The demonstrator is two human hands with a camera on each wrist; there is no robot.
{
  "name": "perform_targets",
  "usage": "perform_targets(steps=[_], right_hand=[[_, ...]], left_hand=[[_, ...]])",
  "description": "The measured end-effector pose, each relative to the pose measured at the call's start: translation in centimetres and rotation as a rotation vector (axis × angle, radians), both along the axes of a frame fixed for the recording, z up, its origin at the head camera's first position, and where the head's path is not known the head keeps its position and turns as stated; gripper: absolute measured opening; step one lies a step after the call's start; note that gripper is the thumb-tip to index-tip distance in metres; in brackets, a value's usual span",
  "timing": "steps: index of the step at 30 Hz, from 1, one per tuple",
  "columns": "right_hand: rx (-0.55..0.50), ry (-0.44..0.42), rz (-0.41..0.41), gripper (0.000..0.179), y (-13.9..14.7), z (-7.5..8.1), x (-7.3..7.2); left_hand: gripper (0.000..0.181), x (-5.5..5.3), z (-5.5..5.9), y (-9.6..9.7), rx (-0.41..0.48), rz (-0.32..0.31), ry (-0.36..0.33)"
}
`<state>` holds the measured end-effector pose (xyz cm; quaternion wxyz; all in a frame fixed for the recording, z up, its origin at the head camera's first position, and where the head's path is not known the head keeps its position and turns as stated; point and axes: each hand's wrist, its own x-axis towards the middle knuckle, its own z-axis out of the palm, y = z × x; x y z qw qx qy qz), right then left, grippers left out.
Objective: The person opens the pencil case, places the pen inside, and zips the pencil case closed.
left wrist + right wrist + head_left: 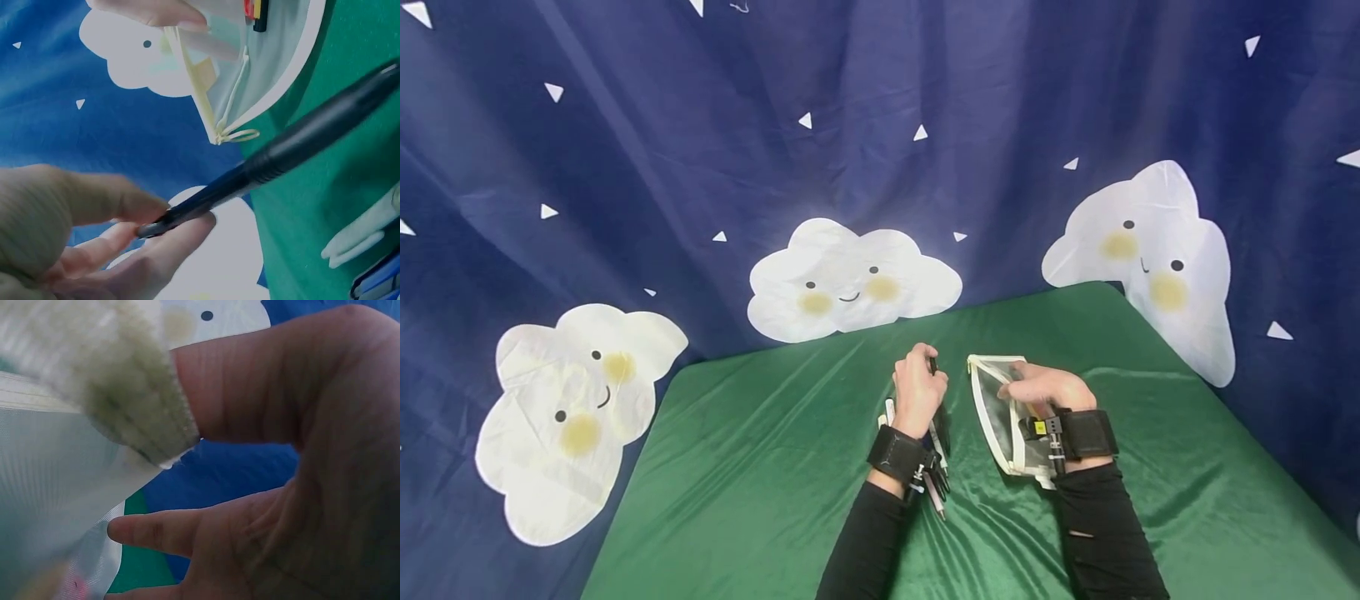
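Dark blue curtain [880, 67], printed with white triangles [921, 132] and smiling clouds [853, 275], hung behind a counter [737, 500] draped in green cloth [1195, 500]. Of the hands, the left hand [919, 390] grasped a black pen [281, 150], pinched near one end between thumb and fingers and held aslant. The right hand [1052, 387] gripped a see-through pouch [1017, 442] with cream trim, located to the right of the left hand. Whether the pouch touched the counter could not be determined. An item in red, yellow and black [256, 12] showed through its wall, kind unclear. Several loose pens [934, 497] lay on the counter around and beneath the left wrist. Black bands [897, 452] circled both wrists.
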<state>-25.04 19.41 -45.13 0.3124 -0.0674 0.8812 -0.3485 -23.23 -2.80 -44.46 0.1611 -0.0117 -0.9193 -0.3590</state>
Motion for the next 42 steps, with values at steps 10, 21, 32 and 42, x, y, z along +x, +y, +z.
perform_targets(steps=[10,21,32,42], right_hand=[[-0.017,-0.011,-0.009,0.089,0.0,0.2,0.1],[0.007,-0.006,-0.001,0.088,-0.2,0.2,-0.2],[0.041,-0.016,-0.010,0.087,-0.2,-0.2,-0.3],[0.035,-0.027,-0.022,0.088,-0.4,0.1,-0.2]], left_hand=[[0.027,-0.7,-0.6,1.0,0.191,0.090,0.067],[0.030,-1.2,-1.7,1.6,0.453,0.137,0.111],[0.028,-1.0,-3.4,3.2,0.730,0.131,0.010],[0.028,-0.8,-4.1,5.2,0.779,0.169,-0.057]])
